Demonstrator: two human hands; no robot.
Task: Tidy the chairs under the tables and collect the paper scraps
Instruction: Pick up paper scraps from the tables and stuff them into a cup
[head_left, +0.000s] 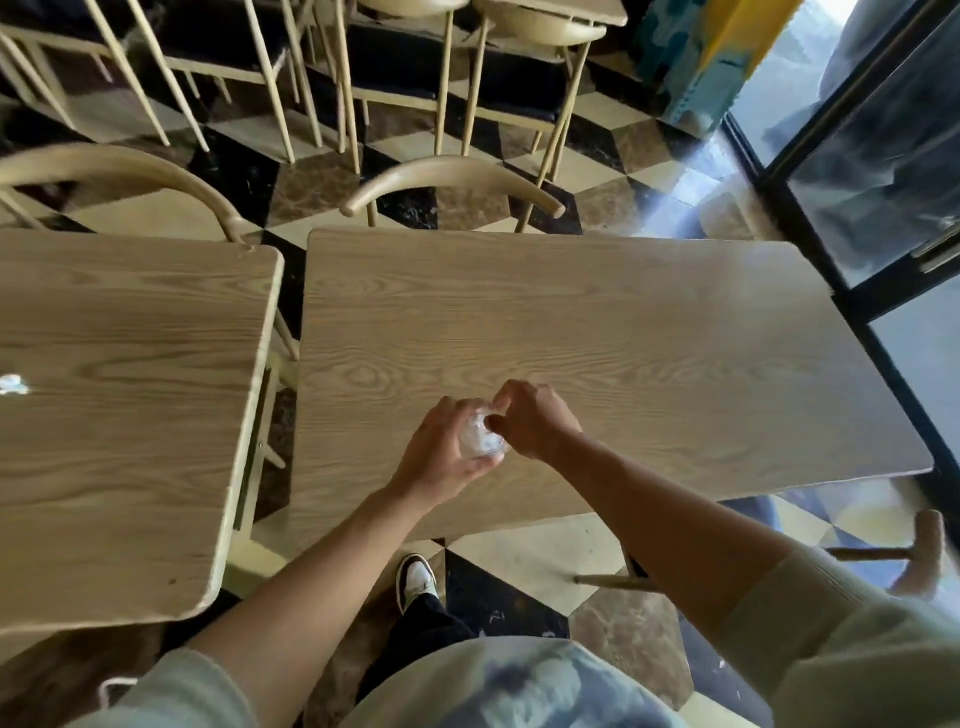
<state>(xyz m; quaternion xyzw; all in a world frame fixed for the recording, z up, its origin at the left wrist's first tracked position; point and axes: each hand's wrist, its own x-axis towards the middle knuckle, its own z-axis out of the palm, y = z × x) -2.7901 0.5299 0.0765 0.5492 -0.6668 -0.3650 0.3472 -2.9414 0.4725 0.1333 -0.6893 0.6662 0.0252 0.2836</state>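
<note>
- Head view looks down on the nearer worktop (597, 322), where both hands meet over a white paper wad (480, 439).
- Left hand (447, 452) cups the wad from beneath, fingers closed around it; right hand (535, 421) pinches its top edge, seemingly pressing scraps together.
- Wad sits just above the near part of that worktop.
- Left of that worktop, a second worktop (130, 415) carries one more pale scrap (13, 385) at its far left edge, uncollected.
- Beyond the nearer worktop, a chair (452, 182) stands pushed close; by my reading, tidying there is done.
- Around the nearer worktop lies a checkered floor (613, 202), with glass doors (872, 156) to its right.
</note>
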